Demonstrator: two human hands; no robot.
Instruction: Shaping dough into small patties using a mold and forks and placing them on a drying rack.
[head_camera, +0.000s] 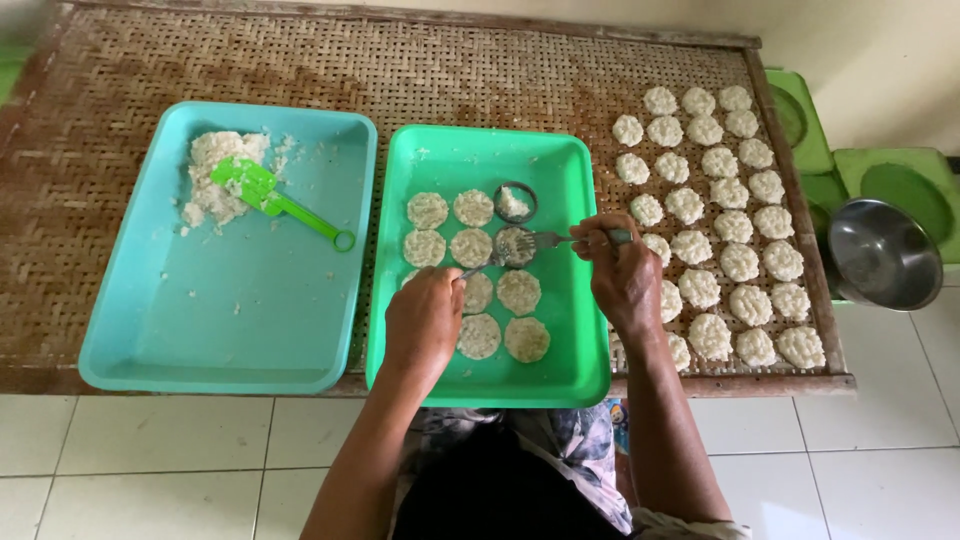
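Note:
A green tray (575, 330) holds several flat round rice patties (527, 339) and a small metal ring mould (515, 201) with rice in it. My right hand (622, 275) grips a metal fork (540, 240) whose tines rest on a patty in the tray's middle. My left hand (425, 320) is closed on a thin metal utensil (478, 268) that points at the same patty. To the left stands a teal tray (150, 330) with a heap of cooked rice (215, 175) and a green plastic spatula (280, 200) lying on it.
Both trays sit on a woven bamboo mat (120, 70) in a wooden frame. Several rows of finished patties (725, 225) lie on the mat at right. A steel bowl (884, 252) and green plastic stools (915, 185) stand beyond the right edge. White floor tiles (150, 460) lie below.

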